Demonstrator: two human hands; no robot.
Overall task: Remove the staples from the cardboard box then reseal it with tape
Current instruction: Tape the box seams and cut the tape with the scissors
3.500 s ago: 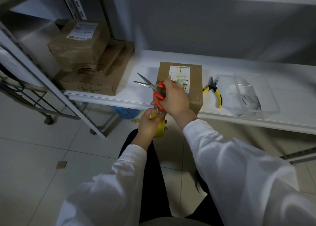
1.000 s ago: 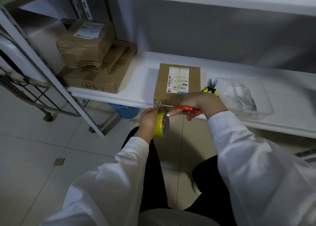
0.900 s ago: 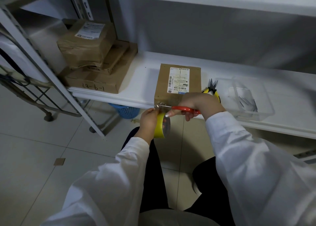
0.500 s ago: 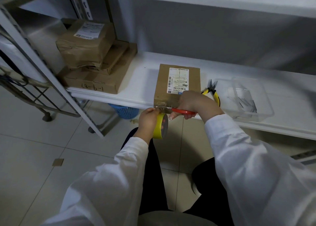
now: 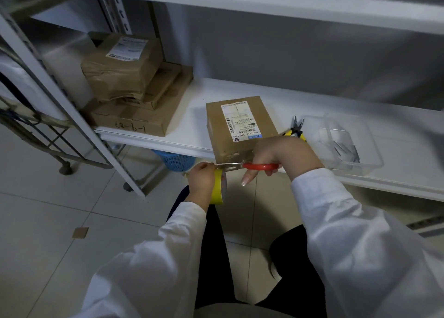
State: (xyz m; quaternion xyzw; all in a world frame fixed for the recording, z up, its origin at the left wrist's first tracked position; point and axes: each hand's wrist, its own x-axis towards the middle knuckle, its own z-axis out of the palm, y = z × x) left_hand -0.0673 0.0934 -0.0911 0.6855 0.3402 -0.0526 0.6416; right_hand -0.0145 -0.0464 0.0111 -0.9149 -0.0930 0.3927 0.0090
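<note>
Right hand (image 5: pixel 280 153) now closing scissors (image 5: pixel 249 166) across tape below box (image 5: pixel 240 127); left hand (image 5: pixel 201 179) gripping roll (image 5: pixel 217 186); strip nearly severed.

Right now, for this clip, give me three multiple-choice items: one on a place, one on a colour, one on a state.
1. Where do the pliers lie?
A. On the floor
B. On the shelf, between the cardboard box and the clear tray
C. On the stacked boxes

2. What colour are the scissors' handles?
A. Red
B. Blue
C. Black

3. What does the left hand hold?
A. Nothing
B. The pliers
C. The tape roll

Answers:
1 B: the pliers rest on the shelf, right of the cardboard box and left of the clear tray.
2 A: the scissors in the right hand show red loops.
3 C: the left hand has the yellow tape roll in its grip.
</note>
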